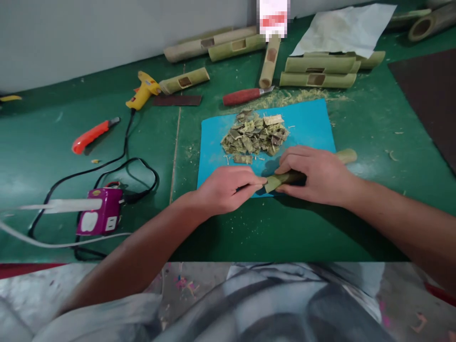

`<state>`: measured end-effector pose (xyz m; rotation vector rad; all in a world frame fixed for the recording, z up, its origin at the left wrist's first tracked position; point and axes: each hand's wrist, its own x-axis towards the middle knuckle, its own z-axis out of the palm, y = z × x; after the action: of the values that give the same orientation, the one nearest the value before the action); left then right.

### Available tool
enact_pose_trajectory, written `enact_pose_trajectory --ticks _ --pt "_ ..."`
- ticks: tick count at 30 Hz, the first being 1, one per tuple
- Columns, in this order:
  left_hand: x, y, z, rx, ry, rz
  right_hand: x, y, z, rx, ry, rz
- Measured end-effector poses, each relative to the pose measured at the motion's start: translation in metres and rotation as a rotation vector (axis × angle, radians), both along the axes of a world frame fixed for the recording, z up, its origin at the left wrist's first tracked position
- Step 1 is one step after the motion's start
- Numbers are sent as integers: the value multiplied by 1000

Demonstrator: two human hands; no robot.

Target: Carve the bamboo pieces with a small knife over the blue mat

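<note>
A green bamboo tube [347,156] lies slantwise across the front right of a blue sheet [217,124]. My right hand [317,173] is wrapped over its middle, with the thumb on the near side. At the tube's left end, my left hand [230,189] is closed in a pinch, its fingertips right beside the cut end. What sits between those fingertips, if anything, is too small to tell. Just beyond both hands, a heap of bamboo chips [252,135] rests on the sheet.
A red-handled carving knife [244,97] lies behind the sheet, near several notched bamboo tubes [317,80] and white paper [342,31]. To the left are a yellow glue gun [144,90], an orange cutter [92,136] and a purple power socket [96,211] with cords on the green table [221,237].
</note>
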<state>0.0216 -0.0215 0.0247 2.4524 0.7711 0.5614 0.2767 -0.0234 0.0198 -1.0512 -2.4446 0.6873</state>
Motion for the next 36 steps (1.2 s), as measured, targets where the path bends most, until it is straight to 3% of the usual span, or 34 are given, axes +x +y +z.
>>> enact_pose_trajectory --ticks 29,36 --pt "5 -2 -3 61 8 -8 0 -1 -2 13 12 -17" --pt "-9 -6 1 142 64 -20 2 -3 -3 28 8 -17"
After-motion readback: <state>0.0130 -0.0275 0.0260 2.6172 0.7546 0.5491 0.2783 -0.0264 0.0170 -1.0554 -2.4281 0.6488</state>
